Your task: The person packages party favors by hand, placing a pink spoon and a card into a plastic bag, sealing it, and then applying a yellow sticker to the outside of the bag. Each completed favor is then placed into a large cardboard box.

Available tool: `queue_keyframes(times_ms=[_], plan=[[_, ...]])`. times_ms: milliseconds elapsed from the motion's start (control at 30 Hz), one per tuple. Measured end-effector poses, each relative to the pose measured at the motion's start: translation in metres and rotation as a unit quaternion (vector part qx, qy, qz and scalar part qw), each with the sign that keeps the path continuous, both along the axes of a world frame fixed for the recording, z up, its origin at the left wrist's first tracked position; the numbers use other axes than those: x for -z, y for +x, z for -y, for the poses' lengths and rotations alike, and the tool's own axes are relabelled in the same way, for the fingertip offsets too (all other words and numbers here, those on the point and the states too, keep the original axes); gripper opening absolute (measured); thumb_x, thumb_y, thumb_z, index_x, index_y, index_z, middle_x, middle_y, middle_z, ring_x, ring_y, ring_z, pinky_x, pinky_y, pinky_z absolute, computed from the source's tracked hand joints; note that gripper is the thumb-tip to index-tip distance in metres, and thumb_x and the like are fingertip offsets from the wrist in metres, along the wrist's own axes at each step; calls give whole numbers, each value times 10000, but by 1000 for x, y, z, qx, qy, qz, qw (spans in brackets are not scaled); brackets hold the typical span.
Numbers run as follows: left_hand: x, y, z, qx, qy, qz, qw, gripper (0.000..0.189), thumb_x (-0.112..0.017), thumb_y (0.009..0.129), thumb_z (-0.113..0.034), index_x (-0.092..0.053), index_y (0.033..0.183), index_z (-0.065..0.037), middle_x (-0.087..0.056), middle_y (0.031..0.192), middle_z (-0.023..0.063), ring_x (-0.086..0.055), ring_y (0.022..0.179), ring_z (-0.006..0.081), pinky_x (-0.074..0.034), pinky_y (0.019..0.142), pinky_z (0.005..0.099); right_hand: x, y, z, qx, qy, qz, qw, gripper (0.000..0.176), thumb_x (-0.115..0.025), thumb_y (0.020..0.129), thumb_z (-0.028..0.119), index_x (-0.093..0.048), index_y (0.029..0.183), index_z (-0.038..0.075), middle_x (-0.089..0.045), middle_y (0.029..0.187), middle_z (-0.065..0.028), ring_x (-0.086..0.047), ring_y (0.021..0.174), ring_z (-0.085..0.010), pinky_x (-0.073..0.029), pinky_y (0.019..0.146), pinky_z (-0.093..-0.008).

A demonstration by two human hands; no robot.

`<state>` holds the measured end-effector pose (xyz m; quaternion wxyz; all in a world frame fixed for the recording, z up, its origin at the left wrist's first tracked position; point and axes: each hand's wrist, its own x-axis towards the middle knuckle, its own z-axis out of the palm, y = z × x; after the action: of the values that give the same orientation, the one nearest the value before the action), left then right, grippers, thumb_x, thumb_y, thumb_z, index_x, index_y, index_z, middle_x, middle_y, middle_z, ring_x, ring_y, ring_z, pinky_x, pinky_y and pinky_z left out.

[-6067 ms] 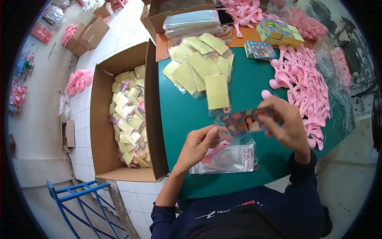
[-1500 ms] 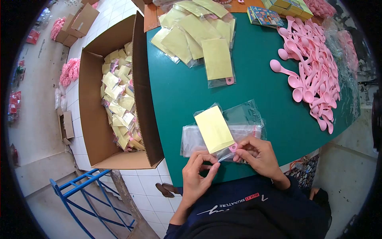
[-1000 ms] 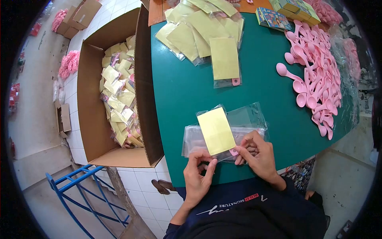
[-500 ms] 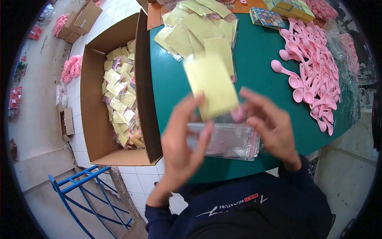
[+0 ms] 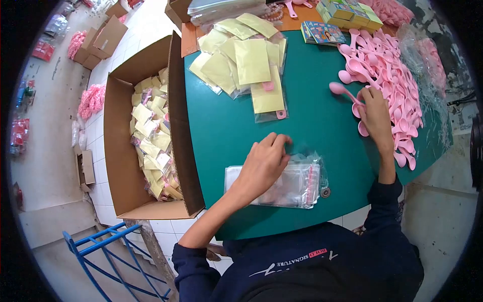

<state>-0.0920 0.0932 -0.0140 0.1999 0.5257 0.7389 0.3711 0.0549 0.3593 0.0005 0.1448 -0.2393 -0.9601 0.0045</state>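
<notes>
My right hand is at the left edge of a heap of pink plastic spoons. Its fingers are closed on the handle of one pink spoon, whose bowl points left. Over a stack of clear plastic bags is my left hand, its fingers curled and pinching what looks like the thin edge of a bag, partly blurred. Farther back lies a pile of filled packets with pale yellow cards; pink handle ends show in the nearest ones.
A deep cardboard box full of similar packets stands left of the green table. Small printed boxes and picture cards sit at the back. A blue metal frame is at lower left. Clear wrap lies beyond the spoons.
The yellow-card packet has left my hands and now lies on the pile. My right hand has moved right to the spoons; my left hand has come down over the bags. The view has shifted slightly.
</notes>
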Motion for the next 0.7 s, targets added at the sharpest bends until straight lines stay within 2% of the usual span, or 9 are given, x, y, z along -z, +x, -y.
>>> queue_keyframes(times_ms=[100,133,200,233,333,367,467,567,700], plan=[[-14,-9,7,17,-20,36,999,187,-627,793,-46,-554,961,-10,-593,816,124,-594,749,227,-484,672,315,-5,-2,-2,-14,-29,-3,999,165,-587,785,49,-523,935,30,-554,893,-123,-551,869,-282,-423,759,-406],[-12,-11,11,2,0,110,994,161,-623,806,-53,-554,945,-9,-610,857,116,-597,788,202,-489,686,309,-8,-3,-1,-20,-51,-1,999,165,-590,784,45,-513,929,30,-559,882,-118,-552,871,-275,-425,768,-402],[-6,-16,18,-27,40,255,966,116,-614,834,-68,-554,912,-8,-645,940,100,-603,866,152,-499,715,297,-21,-4,10,32,-243,-69,967,169,-590,792,66,-516,940,32,-558,898,-120,-535,892,-296,-417,772,-399],[-10,-21,20,-31,-38,322,945,114,-605,868,-75,-534,929,-11,-654,994,112,-603,921,126,-507,762,294,-25,-5,16,58,-336,-101,935,173,-590,796,77,-517,946,33,-557,906,-121,-527,903,-307,-413,775,-398],[-1,-19,26,-61,-6,462,885,154,-613,869,-46,-508,973,-2,-667,918,142,-628,868,140,-506,751,270,-23,-7,30,9,-250,-91,964,237,-591,812,87,-515,1031,33,-569,963,-121,-539,924,-311,-425,786,-402],[-2,-18,26,-66,-2,462,884,166,-613,869,-48,-500,980,1,-672,917,145,-634,861,135,-510,753,266,-14,-4,22,-20,-109,-66,992,287,-583,808,67,-524,1088,49,-572,992,-114,-532,955,-302,-417,810,-402],[-5,-16,24,-72,19,479,875,199,-616,870,-52,-482,1004,5,-682,920,157,-645,854,132,-521,758,258,-3,-11,2,-45,18,-80,996,340,-589,782,28,-545,1118,60,-590,1009,-111,-530,992,-264,-406,840,-378],[-16,-16,26,-73,45,507,858,227,-619,866,-44,-486,1042,7,-677,932,174,-649,872,154,-526,776,265,1,-15,-13,-44,14,7,999,324,-588,768,29,-562,1088,71,-588,1013,-87,-522,978,-248,-384,828,-378],[-25,-16,32,-96,69,512,851,262,-612,864,-28,-497,1095,14,-672,948,174,-653,884,175,-530,803,273,5,-24,-17,-36,8,24,999,170,-579,787,63,-579,958,70,-562,1003,-63,-509,914,-243,-369,806,-383]])
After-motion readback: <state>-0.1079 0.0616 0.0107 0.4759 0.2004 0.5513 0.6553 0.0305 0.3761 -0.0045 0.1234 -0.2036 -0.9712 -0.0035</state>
